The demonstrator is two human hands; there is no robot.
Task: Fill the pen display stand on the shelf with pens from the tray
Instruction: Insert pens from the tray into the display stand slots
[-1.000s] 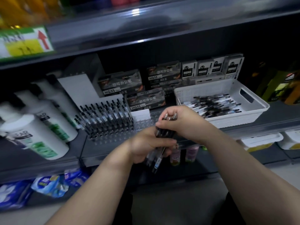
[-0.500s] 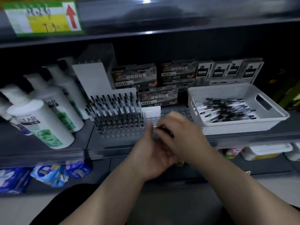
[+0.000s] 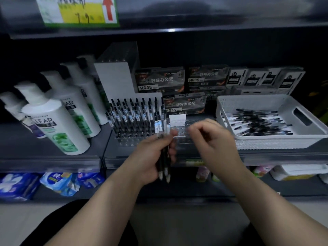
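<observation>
**A fistful of pens at the stand**

My left hand point(image 3: 152, 157) is curled round a bundle of pens point(image 3: 164, 157), held upright with tips down, in front of the shelf's point(image 3: 26, 144) front edge. My right hand point(image 3: 214, 141) hovers just beside it, fingers curled in and thumb near forefinger. It is blurred, and I cannot tell whether it pinches anything. The clear pen display stand point(image 3: 182, 130) sits mid-shelf, its left half filled with standing pens point(image 3: 133, 116); open holes show on its right half. The white tray point(image 3: 266, 142) at the shelf's right end holds loose pens point(image 3: 257, 123). Shampoo bottles point(image 3: 53, 125) stand at the left end.
</observation>
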